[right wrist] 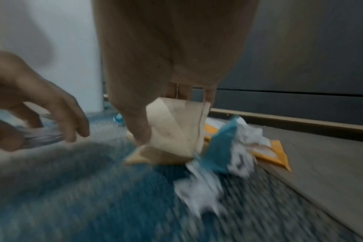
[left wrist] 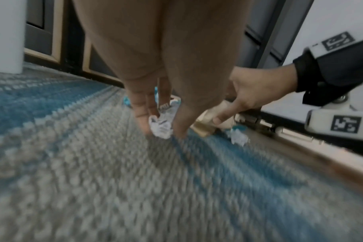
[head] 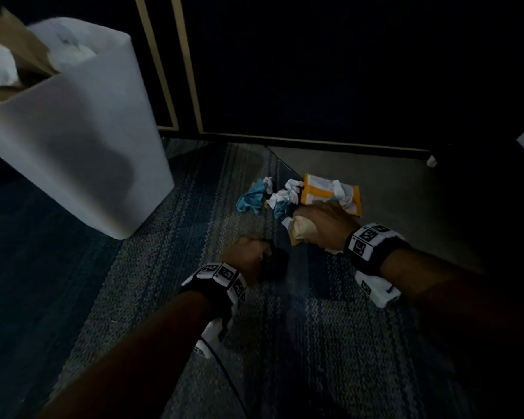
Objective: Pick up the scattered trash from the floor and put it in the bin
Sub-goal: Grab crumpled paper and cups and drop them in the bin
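Observation:
Low over the carpet, my left hand (head: 251, 255) pinches a small crumpled white paper (left wrist: 161, 126) between thumb and fingertips. Further right, my right hand (head: 318, 222) grips a folded tan paper piece (head: 303, 232), which shows plainly in the right wrist view as a tan paper piece (right wrist: 176, 131). Behind the hands lies a pile of trash: crumpled white paper (head: 285, 195), blue scraps (head: 251, 196) and an orange envelope (head: 330, 192). The tall white bin (head: 82, 140) stands at the left, with brown paper and white wads sticking out of its top.
A dark cabinet front with pale trim (head: 188, 71) closes off the back. The striped blue-grey carpet (head: 164, 297) meets a smooth grey floor strip (head: 406, 192) on the right. A small white caster (head: 431, 161) sits by the cabinet base.

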### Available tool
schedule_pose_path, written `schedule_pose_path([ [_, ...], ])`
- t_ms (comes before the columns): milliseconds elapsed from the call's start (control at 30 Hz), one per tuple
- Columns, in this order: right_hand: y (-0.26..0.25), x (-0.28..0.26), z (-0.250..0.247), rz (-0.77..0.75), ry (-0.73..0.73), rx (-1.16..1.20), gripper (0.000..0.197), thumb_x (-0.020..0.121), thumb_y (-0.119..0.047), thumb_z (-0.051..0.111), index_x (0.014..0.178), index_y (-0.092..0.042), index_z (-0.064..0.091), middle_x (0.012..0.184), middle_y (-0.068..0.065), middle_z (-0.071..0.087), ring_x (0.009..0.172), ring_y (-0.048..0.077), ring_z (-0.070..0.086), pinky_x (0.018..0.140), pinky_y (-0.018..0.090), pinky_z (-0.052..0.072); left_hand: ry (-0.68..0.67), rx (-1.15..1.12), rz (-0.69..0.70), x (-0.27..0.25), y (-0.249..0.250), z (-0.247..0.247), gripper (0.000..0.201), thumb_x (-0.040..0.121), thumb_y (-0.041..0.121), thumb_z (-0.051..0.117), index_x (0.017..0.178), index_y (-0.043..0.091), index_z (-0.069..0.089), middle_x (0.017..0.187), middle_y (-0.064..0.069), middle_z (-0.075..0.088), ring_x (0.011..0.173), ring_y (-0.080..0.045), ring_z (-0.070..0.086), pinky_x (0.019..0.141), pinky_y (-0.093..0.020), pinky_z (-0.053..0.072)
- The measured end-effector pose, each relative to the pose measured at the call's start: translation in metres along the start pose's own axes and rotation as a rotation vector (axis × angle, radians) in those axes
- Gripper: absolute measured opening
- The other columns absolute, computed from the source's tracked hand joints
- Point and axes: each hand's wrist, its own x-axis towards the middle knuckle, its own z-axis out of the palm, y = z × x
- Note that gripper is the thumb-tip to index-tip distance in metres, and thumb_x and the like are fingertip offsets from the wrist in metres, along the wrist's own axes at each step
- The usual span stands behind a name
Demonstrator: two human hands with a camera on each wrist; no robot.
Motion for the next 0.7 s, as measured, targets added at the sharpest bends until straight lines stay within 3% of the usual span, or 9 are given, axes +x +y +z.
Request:
schedule_pose_path([
  [133,-0.013,-0.002,-0.017,-0.016,0.078,0.079,0.058,0.082,-0.048,0.071,0.133,-0.028,0.051,0.124,0.006,0.062,0.110,0.032,0.059,0.092,0.041,0.046,0.123,-0.099,0.062,-0.004,0.003,-0.020,0.028,0.086,0.012,0.058,0.114,0.011,0.065,0.117,-0.012,0.059,0.110,-0.032,0.054,0.088,-0.035,0.046],
  [267,-0.039,-0.004,-0.049,-0.040,0.161,0.225,0.057,0.080,-0.047,0.075,0.129,-0.026,0.056,0.125,0.002,0.061,0.111,0.026,0.059,0.092,0.045,0.049,0.234,-0.176,0.125,-0.017,0.000,-0.058,0.024,0.084,0.016,0.061,0.107,0.016,0.067,0.116,-0.011,0.060,0.108,-0.034,0.056,0.087,-0.038,0.048],
  [433,-0.083,-0.005,-0.106,-0.019,0.280,0.274,0.062,0.074,-0.044,0.081,0.126,-0.018,0.060,0.123,0.004,0.062,0.110,0.023,0.059,0.089,0.032,0.047,0.254,-0.149,0.143,-0.039,-0.007,-0.128,0.041,0.082,0.025,0.072,0.121,0.015,0.063,0.123,-0.010,0.059,0.115,-0.033,0.054,0.094,-0.044,0.047],
  [567,-0.125,-0.011,-0.166,0.013,0.338,0.295,0.061,0.070,-0.040,0.084,0.124,-0.022,0.060,0.117,0.002,0.061,0.109,0.019,0.055,0.091,0.034,0.047,0.325,-0.144,0.179,-0.060,-0.015,-0.197,0.040,0.080,0.029,0.074,0.118,0.020,0.064,0.115,-0.005,0.061,0.104,-0.029,0.059,0.086,-0.036,0.050],
  [700,-0.169,-0.018,-0.234,0.027,0.388,0.332,0.058,0.073,-0.037,0.082,0.124,-0.027,0.057,0.112,-0.002,0.055,0.106,0.011,0.047,0.089,0.026,0.039,0.452,-0.154,0.244,-0.084,-0.023,-0.278,0.039,0.080,0.027,0.072,0.117,0.020,0.064,0.116,-0.002,0.060,0.101,-0.024,0.060,0.087,-0.026,0.046],
])
